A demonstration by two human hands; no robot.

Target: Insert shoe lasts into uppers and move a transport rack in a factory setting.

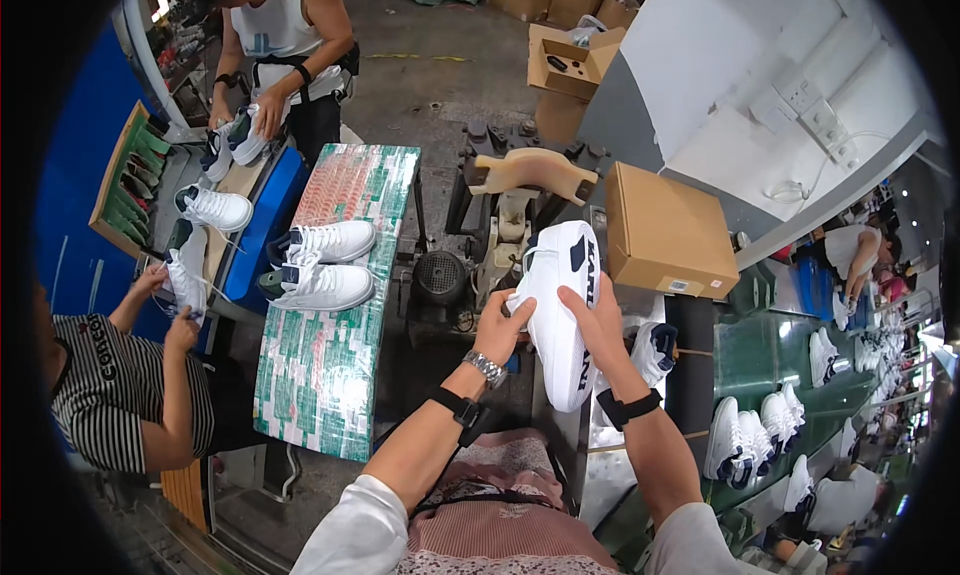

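Between my two hands I hold a white sneaker (560,330) with dark lettering and a dark patch on its side. The shoe is turned so that its side faces up. My left hand (503,325) grips its left edge, thumb laid on the upper. My right hand (597,325) closes on the other edge, thumb pressed near the lettering. Beyond the shoe stands a machine with a curved tan pad (533,173). To the left, a pair of white sneakers (322,287) with dark linings lies on a bench wrapped in green and red patterned film (320,395).
A closed cardboard box (665,230) sits right of the machine. Another white sneaker (653,353) is beside my right forearm. Several white sneakers (745,440) stand on a green conveyor (765,360). Two co-workers, one in a striped shirt (125,400), handle shoes at the left.
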